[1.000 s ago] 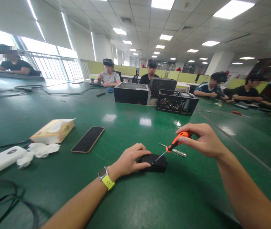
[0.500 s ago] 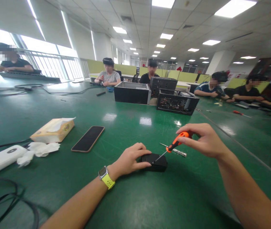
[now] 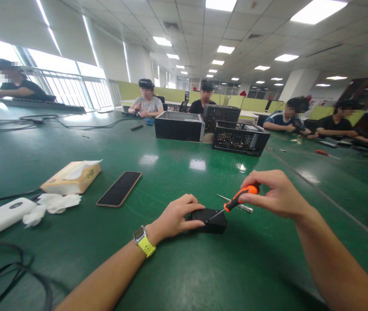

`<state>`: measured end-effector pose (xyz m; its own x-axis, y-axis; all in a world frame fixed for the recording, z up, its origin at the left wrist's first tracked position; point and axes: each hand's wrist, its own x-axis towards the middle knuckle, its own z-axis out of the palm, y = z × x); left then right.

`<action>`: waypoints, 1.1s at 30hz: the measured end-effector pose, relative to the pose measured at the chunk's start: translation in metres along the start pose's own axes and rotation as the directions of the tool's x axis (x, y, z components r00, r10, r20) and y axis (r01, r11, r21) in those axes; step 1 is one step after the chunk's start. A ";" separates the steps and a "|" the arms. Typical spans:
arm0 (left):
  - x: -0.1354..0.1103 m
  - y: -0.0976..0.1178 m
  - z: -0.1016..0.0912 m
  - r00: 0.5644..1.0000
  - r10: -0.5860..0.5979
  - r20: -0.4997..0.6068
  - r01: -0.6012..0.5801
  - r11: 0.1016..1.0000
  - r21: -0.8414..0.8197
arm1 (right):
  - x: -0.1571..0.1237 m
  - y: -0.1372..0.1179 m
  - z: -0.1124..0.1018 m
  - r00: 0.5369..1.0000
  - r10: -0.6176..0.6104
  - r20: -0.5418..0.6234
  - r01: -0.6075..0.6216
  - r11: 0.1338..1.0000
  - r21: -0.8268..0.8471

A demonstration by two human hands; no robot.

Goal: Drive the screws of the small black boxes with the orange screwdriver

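A small black box-shaped device lies on the green table. My left hand grips its left end, thumb on the near side and fingers over the far side. In my right hand is an orange and black screwdriver, pinched by its handle between thumb and fingers. Its shaft slants down to the left, and the tip meets the device's top face near my left thumb. Just behind the screwdriver lies a thin silver screwdriver, partly covered by the orange one.
To the left are a phone, a tissue pack, crumpled tissues, a white power strip and black cables. Computer cases stand ahead. Several people sit around the far edges. Another screwdriver lies far right.
My right hand has lowered slightly, and the orange screwdriver leans at a flatter angle. Its tip stays at about the same spot on the device. My left hand has hardly moved.
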<state>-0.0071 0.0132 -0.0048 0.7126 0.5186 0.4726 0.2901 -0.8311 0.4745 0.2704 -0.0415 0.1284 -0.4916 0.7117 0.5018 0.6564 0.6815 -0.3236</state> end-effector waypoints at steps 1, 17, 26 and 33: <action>0.000 0.000 0.000 1.000 0.000 0.002 0.000 1.000 -0.001 | 0.000 -0.001 0.000 1.000 -0.003 0.004 0.003 1.000 0.001; 0.000 0.000 0.000 1.000 -0.002 0.004 0.002 1.000 -0.009 | -0.004 0.001 -0.005 0.997 0.039 0.071 -0.038 0.999 -0.010; -0.001 -0.003 0.001 1.000 -0.005 0.012 0.005 1.000 -0.003 | -0.005 0.001 -0.007 0.992 0.051 0.118 -0.051 0.999 -0.001; -0.001 0.000 0.001 1.000 -0.006 0.007 0.006 1.000 0.010 | -0.004 0.034 -0.005 0.979 0.180 0.099 -0.188 0.979 0.078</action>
<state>-0.0074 0.0131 -0.0057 0.7153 0.5220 0.4647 0.3008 -0.8301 0.4695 0.2980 -0.0218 0.1197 -0.4197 0.8361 0.3533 0.6904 0.5468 -0.4737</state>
